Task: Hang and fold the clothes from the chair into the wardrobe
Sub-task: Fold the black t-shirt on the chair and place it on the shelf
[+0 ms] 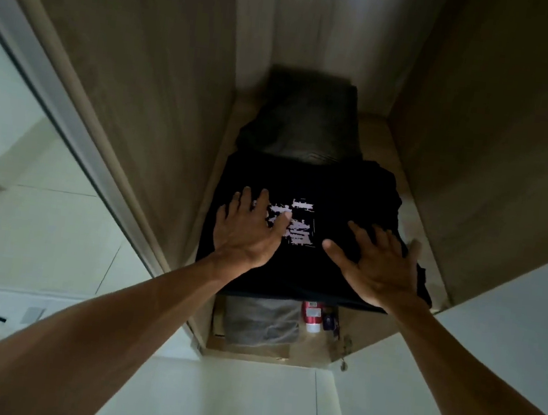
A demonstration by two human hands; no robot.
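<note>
Both hands lie flat and open on a folded black T-shirt [322, 192] with a pale print on its chest. The left hand [246, 228] has its fingers spread and covers the left part of the print; the right hand [379, 265] rests on the right half of the shirt, with its outer fingers near the shirt's right edge. Neither hand grips anything.

The T-shirt lies on a wardrobe shelf [412, 224], at the near end, and its near edge reaches to the shelf's front edge or slightly over it. Just behind it, at the far end, lies a dark folded garment [304, 121].

I think the main risk is on the near side: if the hands pull back with the cloth sticking to the palms, the shirt could slide off the front edge. The right side of the fold looks loose and bunched, so it may open when the pressure is taken away.

I count two folded garments on this shelf. On the level below there is one grey folded garment [260, 321], one red and white can [312, 315], and some small dark things beside the can that I cannot identify.
</note>
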